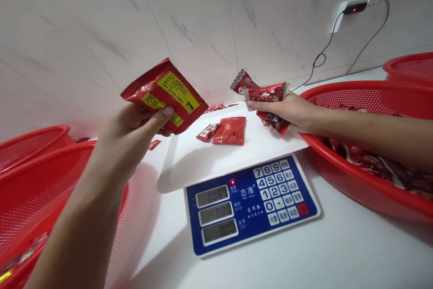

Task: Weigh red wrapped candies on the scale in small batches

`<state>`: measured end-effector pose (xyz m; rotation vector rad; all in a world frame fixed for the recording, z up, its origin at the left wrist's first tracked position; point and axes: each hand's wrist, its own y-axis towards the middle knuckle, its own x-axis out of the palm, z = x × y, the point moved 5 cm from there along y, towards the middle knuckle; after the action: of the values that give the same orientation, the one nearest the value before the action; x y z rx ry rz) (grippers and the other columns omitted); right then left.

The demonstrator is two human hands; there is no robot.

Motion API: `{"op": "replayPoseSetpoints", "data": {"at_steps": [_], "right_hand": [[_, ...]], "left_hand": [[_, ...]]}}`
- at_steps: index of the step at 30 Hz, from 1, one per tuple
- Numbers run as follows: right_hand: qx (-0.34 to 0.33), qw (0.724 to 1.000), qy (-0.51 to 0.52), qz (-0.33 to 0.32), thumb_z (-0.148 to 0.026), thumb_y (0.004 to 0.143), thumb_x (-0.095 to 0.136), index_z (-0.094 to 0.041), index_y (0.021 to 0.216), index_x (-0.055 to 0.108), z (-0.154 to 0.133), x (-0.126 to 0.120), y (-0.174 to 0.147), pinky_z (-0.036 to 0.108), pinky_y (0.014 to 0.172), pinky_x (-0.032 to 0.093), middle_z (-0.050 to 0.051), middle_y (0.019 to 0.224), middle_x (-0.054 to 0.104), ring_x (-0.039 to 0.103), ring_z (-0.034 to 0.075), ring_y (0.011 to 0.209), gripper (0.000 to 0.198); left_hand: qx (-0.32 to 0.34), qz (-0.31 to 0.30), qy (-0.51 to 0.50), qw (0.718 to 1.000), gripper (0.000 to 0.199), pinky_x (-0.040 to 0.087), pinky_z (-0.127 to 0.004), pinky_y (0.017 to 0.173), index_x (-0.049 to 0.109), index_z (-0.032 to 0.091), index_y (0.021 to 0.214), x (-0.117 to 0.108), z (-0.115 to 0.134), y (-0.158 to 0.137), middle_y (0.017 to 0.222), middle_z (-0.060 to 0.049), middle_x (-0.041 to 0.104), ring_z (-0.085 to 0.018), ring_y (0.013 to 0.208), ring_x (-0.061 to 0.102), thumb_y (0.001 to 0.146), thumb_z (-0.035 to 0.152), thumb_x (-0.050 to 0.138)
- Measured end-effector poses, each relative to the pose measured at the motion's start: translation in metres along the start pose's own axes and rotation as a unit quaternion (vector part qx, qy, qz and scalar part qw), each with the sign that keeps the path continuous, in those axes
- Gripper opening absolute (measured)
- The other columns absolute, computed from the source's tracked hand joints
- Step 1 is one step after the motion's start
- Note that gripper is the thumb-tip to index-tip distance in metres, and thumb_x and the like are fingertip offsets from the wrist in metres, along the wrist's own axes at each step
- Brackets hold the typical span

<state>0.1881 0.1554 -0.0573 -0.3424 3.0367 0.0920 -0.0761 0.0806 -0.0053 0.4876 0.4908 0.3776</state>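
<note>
My left hand [145,122] pinches a red snack packet [169,95] with yellow label panels, raised over the left side of the scale tray. In my right hand [287,111] is a bunch of small red wrapped snacks [267,95], held above the tray's right part. Below them, the white tray [189,162] of a digital scale carries a flat red packet [230,131] and a smaller red-and-white packet [207,132] beside it. The scale's blue panel [250,208] has number keys and three displays; the top one seems to read about 0.067.
At the right, a red mesh basket [324,162] holds many wrapped snacks, with another red basket [406,66] behind. Red baskets [77,158] also stand on the left. A charger [355,8] with a cable is plugged in at the tiled wall [196,23].
</note>
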Motion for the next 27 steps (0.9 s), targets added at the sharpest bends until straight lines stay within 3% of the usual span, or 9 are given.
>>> {"op": "replayPoseSetpoints", "data": {"at_steps": [27], "right_hand": [[-0.001,1.0,-0.009,-0.004,-0.034,0.076,0.081,-0.02,0.076,0.066,-0.001,0.0,-0.001,0.021,0.035,0.041,-0.001,0.056,0.056,0.052,0.011,0.047,0.02]], "left_hand": [[0.02,0.016,-0.048,0.999,0.023,0.053,-0.024,0.056,0.075,0.016,0.092,0.002,0.01,-0.006,0.08,-0.004,0.072,-0.014,0.064,0.063,0.072,0.027,0.076]]}}
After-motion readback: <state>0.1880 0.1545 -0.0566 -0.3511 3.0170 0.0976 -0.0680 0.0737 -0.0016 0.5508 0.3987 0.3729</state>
